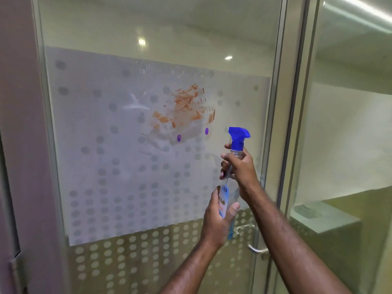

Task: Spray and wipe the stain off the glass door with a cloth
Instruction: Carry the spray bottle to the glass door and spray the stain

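An orange-brown smeared stain sits on the glass door, on a frosted dotted panel, with wet droplets around it. Below and right of the stain, a clear spray bottle with a blue trigger head stands upright, nozzle pointing left at the glass. My right hand grips the bottle's neck just under the trigger. My left hand wraps the bottle's lower body over its label. No cloth is in view.
A metal door handle sticks out at the door's right edge, below my hands. The door frame runs vertically on the right, with another glass pane beyond. A dark frame borders the left.
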The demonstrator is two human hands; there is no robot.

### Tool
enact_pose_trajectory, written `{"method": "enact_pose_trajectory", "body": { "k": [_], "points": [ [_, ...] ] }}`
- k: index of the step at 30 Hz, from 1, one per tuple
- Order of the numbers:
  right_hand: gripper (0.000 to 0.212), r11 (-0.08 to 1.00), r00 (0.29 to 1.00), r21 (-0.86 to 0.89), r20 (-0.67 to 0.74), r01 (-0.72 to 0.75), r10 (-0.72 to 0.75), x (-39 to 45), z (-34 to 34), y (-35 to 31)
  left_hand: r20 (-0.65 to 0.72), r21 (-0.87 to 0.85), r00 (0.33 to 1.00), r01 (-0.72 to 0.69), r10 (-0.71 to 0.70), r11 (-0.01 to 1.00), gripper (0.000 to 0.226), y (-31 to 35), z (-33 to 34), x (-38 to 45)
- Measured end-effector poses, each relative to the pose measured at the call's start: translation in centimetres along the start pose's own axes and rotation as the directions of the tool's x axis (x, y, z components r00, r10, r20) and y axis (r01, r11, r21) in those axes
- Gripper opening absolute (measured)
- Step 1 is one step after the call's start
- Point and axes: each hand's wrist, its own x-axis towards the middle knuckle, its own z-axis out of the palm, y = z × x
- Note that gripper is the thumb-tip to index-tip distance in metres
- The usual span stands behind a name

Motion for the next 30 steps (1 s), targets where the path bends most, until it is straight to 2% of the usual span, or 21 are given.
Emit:
{"method": "enact_pose_trajectory", "body": {
  "k": [6, 16, 18, 21, 26, 29, 30],
  "points": [
    [0.025, 0.999, 0.997, -0.044, -0.082, -0.011, 0.007, -2.6, -3.5, 0.5, 0.074, -0.1, 0.997, 0.027, -0.02, 0.995, 0.068, -0.8, 3.6, -2.4],
    [0.036, 0.99, 0.965, -0.136, -0.255, 0.021, -0.056, -5.2, -14.6, -1.5, 0.27, -0.16, 0.963, 0.053, -0.008, 0.986, 0.102, 0.4, 14.4, -4.3],
    [0.039, 0.986, 0.956, -0.165, -0.285, 0.018, -0.066, -5.5, -17.3, -2.1, 0.311, -0.165, 0.95, 0.04, 0.013, 0.986, 0.093, 0.8, 17.0, -4.7],
    [0.034, 0.98, 0.94, -0.198, -0.33, 0.018, -0.084, -6.1, -21.7, -2.9, 0.386, -0.217, 0.922, 0.061, 0.028, 0.974, 0.095, 2.0, 21.1, -5.0],
    [0.03, 0.962, 0.927, -0.273, -0.359, 0.005, -0.107, -7.5, -29.7, -4.8, 0.448, -0.273, 0.892, 0.068, 0.064, 0.96, 0.086, 3.6, 29.1, -4.7],
    [0.032, 0.942, 0.915, -0.336, -0.382, -0.01, -0.126, -8.5, -35.0, -5.9, 0.494, -0.28, 0.863, 0.047, 0.102, 0.959, 0.065, 5.1, 34.3, -4.1],
    [0.034, 0.939, 0.914, -0.345, -0.384, -0.008, -0.134, -8.7, -36.8, -6.3, 0.501, -0.285, 0.857, 0.034, 0.119, 0.958, 0.064, 5.5, 36.1, -4.0]
  ]
}}
